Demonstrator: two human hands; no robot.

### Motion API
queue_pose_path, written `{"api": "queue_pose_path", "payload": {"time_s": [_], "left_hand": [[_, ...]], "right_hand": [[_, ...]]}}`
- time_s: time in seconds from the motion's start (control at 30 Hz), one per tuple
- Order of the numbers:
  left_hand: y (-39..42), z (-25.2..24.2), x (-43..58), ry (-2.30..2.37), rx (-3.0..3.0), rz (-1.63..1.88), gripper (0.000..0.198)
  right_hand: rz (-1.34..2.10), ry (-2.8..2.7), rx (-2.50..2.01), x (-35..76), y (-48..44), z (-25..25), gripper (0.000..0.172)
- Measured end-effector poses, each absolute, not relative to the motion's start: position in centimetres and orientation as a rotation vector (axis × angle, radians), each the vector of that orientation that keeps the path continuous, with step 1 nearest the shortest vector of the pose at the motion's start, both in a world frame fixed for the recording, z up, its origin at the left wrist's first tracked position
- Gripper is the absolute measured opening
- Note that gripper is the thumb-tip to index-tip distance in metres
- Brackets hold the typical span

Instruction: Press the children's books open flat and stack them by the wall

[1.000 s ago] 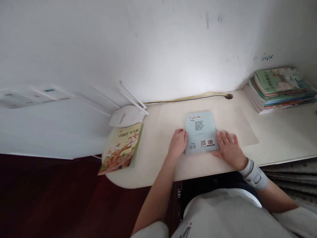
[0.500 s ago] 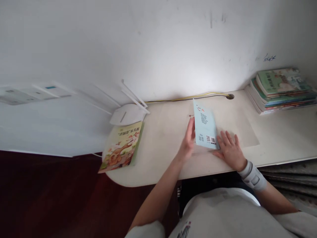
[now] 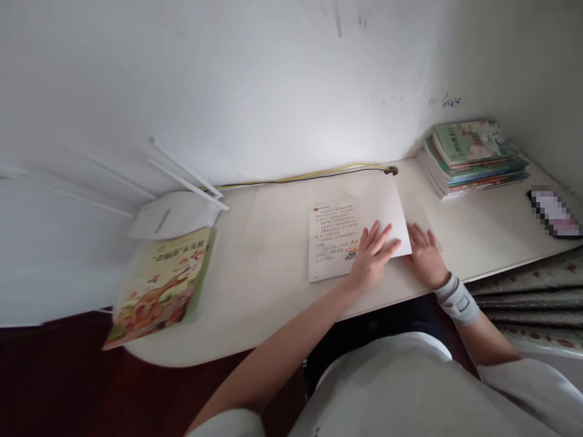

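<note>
An open book (image 3: 331,227) lies on the white table, its left page printed with text and a small rabbit picture. The right-hand side, a blank white page, tilts up a little at its right edge. My left hand (image 3: 371,255) lies across the middle of the book, fingers spread over the blank page. Beside the book's right edge rests my right hand (image 3: 426,255), fingers extended, the thumb side partly under or against the page edge. A grey wrist strap (image 3: 458,300) is on my right wrist.
A white router (image 3: 175,215) with antennas stands at left behind a picture book (image 3: 164,285) overhanging the table edge. Stacked books (image 3: 473,158) sit back right, a phone (image 3: 555,212) at far right. A yellow cable (image 3: 310,176) runs along the wall to a hole.
The light-blue cover has swung open to the right, showing the printed page and a blank one. My left hand has moved right onto the book. The view has turned right.
</note>
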State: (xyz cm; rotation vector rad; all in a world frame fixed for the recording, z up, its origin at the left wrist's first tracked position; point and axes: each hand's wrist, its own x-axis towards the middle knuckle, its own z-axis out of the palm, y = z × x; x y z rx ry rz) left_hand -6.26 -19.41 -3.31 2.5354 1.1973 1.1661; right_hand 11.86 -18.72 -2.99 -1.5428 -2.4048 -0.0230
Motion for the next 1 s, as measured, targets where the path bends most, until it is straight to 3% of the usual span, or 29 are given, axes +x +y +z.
{"api": "queue_pose_path", "payload": {"time_s": [0.17,0.37,0.6,1.0], "left_hand": [[-19.6,-3.2,-5.0,1.258,2.677,0.919,0.033],[-19.9,-2.2,-3.7,1.362,2.778,0.637,0.025],[-19.9,-2.4,-2.7,1.428,2.767,0.567,0.026],[-20.3,-2.4,-2.5,1.379,2.751,0.542,0.037]], "right_hand": [[-0.14,-2.265,-1.704,15.0,-17.9,-4.4,0.061],[-0.093,-2.28,-1.705,14.8,-17.9,-4.7,0.054],[-0.026,-2.229,-1.669,14.9,-17.8,-4.7,0.045],[-0.013,-2.213,-1.681,15.0,-17.9,-4.2,0.046]]}}
